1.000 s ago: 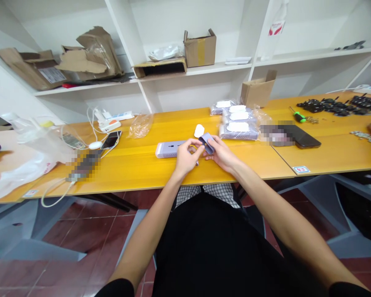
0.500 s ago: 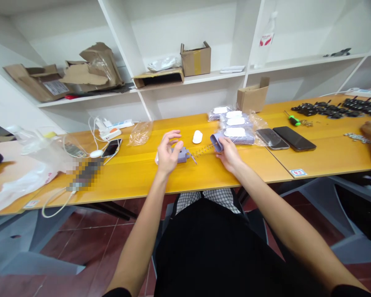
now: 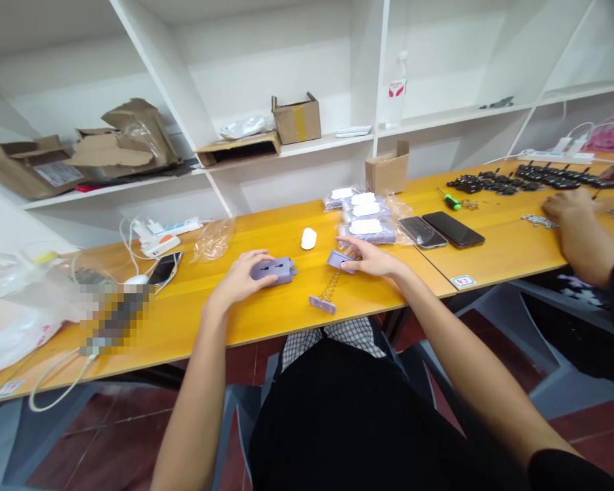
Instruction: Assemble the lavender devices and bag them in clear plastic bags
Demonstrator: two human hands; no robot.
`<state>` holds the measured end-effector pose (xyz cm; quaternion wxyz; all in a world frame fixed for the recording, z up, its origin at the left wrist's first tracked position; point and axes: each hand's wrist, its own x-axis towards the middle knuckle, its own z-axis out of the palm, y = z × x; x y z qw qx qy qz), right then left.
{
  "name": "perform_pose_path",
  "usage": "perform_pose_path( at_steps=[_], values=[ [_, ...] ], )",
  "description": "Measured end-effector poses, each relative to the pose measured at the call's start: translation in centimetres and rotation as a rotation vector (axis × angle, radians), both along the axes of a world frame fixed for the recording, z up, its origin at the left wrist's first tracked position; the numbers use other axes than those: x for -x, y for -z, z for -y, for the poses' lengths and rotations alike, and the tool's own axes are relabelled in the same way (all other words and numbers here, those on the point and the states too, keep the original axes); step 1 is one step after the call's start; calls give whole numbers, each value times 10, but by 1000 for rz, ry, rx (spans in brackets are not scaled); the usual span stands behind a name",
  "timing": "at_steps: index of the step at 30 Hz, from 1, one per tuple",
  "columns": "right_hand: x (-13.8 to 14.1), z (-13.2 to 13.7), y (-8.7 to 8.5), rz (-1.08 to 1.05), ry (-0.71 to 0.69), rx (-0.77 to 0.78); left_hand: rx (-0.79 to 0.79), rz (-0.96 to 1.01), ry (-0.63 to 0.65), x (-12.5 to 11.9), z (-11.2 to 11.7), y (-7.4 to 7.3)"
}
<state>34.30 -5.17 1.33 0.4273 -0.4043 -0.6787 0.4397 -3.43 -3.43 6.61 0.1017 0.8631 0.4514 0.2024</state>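
Observation:
My left hand (image 3: 240, 277) grips the left end of a lavender plastic housing (image 3: 282, 270) with two dark slots on top, thumb on the near side and fingers on the far side. In my right hand (image 3: 364, 259) is a short lavender sleeve (image 3: 338, 260), pinched at its right end, close to the table. A thin coil spring (image 3: 330, 286) stretches from near that sleeve to a small lavender end plate (image 3: 322, 305) by the table's front edge. Beyond both hands lies a white oval cap (image 3: 309, 238).
Bagged lavender units (image 3: 366, 228) lie behind my right hand. Two dark phones (image 3: 453, 228), a green screwdriver (image 3: 451, 201) and black parts (image 3: 506, 179) are farther right. Another person's hand (image 3: 567, 204) works there. A charging cable (image 3: 51, 392) hangs over the edge at left.
My left hand has come down and closed on the housing. The right hand has turned the sleeve, and the spring with its end plate now lies toward the front edge, apart from the housing.

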Motion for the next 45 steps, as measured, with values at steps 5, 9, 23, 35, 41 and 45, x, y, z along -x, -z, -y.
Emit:
perform_pose_path(
  at_steps=[5,9,23,35,41,45],
  values=[
    [-1,-1,0,74,161,-48,125,-95,-73,10,-3,4],
    [1,-3,4,56,228,-36,214,-157,-158,13,-2,4],
    [-1,4,-6,-4,190,59,247,-58,-17,4,-5,15],
    [5,9,-8,-160,194,155,282,36,-28,4,-4,17],
    [3,6,-4,-227,178,197,273,52,-22,5,-7,18],
    [3,4,-1,-225,179,181,250,65,-26,6,-9,21]
  ],
)
